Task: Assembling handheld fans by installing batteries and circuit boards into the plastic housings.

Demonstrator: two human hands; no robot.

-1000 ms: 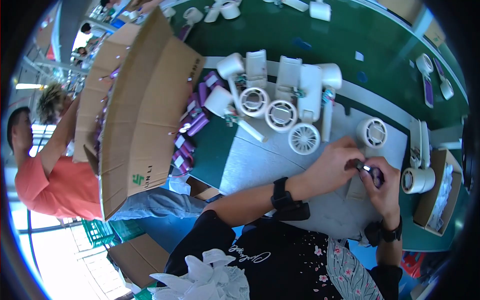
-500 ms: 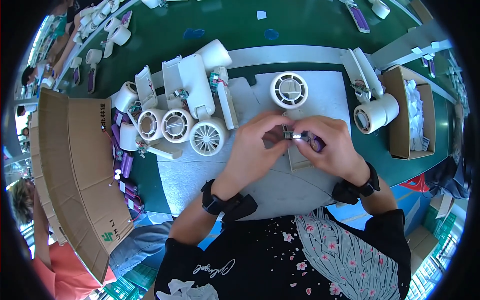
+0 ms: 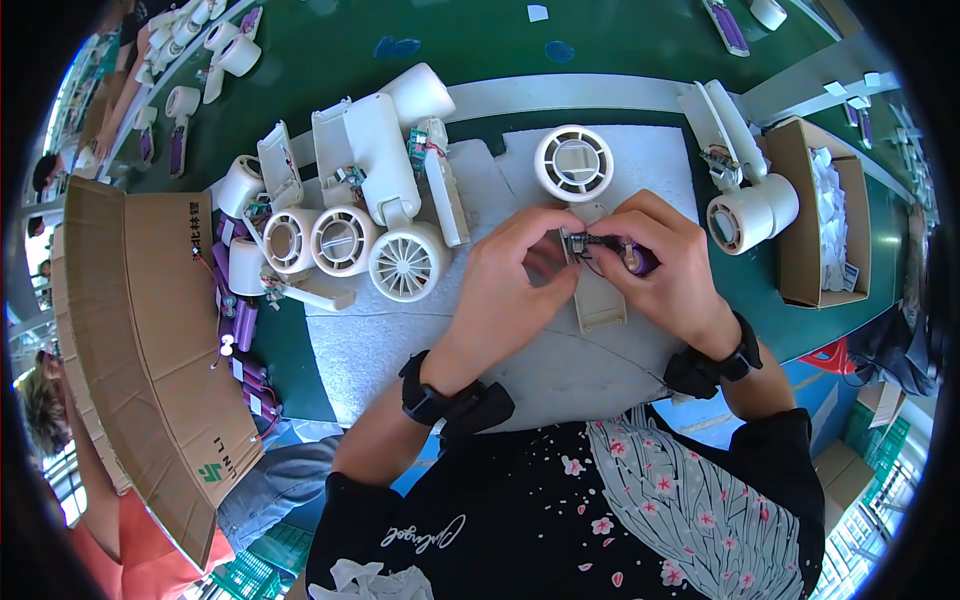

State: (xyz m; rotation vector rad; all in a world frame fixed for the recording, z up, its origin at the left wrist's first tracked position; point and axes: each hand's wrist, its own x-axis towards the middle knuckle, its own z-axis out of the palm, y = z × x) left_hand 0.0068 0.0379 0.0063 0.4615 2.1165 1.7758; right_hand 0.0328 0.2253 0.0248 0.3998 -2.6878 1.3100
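Observation:
Above the pad, both of my hands meet with fingers pinched. My left hand (image 3: 507, 290) holds a small circuit board (image 3: 574, 245) by its edge. In my right hand (image 3: 668, 268) is a purple battery (image 3: 641, 260), its end turned toward the board; a dark part or wires bridge the two, and my fingers hide the joint. Beneath them lies an open white handle shell (image 3: 600, 306), running up to the round head of a handheld fan (image 3: 573, 163). Part of the shell is covered by my hands.
Several white fan bodies (image 3: 408, 262) with exposed boards crowd the pad's left side. Purple batteries (image 3: 245, 325) lie beside a tall cardboard box (image 3: 160, 300). At right, another fan (image 3: 740, 222) stands by a carton (image 3: 800, 285) of white pieces. A person in orange (image 3: 150, 545) is at far left.
The board and the battery have tilted between my fingers, so the bright metal part no longer shows. More of the handle shell is visible below. The whole view has shifted slightly.

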